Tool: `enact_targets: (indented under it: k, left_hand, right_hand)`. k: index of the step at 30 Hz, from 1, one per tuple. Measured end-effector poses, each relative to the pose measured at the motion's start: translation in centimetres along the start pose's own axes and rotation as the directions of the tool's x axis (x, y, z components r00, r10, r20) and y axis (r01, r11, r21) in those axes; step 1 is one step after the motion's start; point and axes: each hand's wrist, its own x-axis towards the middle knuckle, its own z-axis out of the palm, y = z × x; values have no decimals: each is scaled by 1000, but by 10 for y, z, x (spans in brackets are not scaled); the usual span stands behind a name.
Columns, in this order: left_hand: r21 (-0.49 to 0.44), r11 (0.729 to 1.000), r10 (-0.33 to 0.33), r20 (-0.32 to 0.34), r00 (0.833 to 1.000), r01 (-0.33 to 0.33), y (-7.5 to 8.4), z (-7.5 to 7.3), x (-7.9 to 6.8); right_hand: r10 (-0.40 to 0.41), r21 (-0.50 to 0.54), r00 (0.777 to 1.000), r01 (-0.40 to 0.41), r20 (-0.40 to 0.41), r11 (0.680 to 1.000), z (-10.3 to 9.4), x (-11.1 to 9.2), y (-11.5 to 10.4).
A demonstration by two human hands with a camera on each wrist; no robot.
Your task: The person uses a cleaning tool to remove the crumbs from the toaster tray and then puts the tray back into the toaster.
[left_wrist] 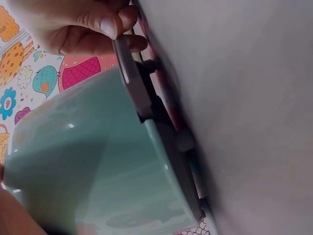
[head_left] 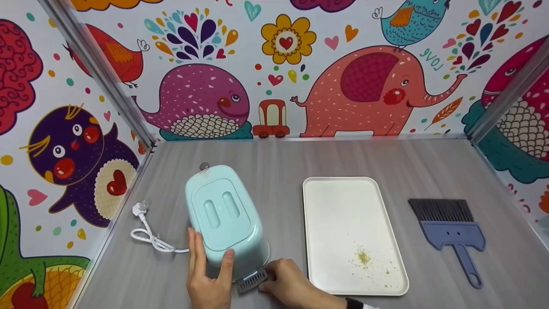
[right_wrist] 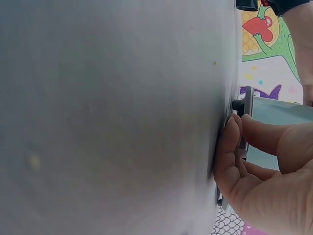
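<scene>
A mint-green toaster [head_left: 223, 210] with a lid over its top stands on the table, left of the middle. My left hand [head_left: 209, 274] rests against its near end, fingers straight along the left side and thumb on the near face. At the foot of that end a dark grey slotted crumb tray [head_left: 252, 281] sticks out a little. My right hand [head_left: 287, 279] pinches the crumb tray's right end between thumb and fingers; the pinch also shows on the tray edge [right_wrist: 247, 105] in the right wrist view. The rest of the crumb tray is hidden under the toaster.
Right of the toaster lies a cream tray [head_left: 339, 206] with crumbs [head_left: 363, 257] in its near part. A blue-grey brush [head_left: 452, 234] with dark bristles is farther right. The toaster's white cord and plug [head_left: 148, 231] lie to its left. Patterned walls enclose the table.
</scene>
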Motion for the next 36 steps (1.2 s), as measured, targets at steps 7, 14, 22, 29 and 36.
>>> enact_targets:
  k: [7, 14, 22, 29, 36]
  left_hand:
    - [-5, 1000, -5, 2, 1000, 5, 3, 1, 1]
    - [6, 999, -47, 10, 999, 47, 7, 0, 1]
    - [13, 997, -81, 28, 996, 81, 10, 0, 2]
    - [25, 996, -90, 2, 996, 90, 12, 0, 2]
    - [17, 997, -78, -13, 997, 78, 12, 1, 1]
  right_hand:
    - [-22, -12, 1000, 22, -23, 1000, 0, 1, 1]
    - [4, 45, 1000, -3, -9, 999, 0, 3, 3]
    - [26, 76, 1000, -26, -2, 997, 0, 3, 2]
    - [26, 101, 1000, -26, -8, 995, -1, 4, 4]
    - [18, 146, 1000, -17, -4, 989, 0, 7, 7]
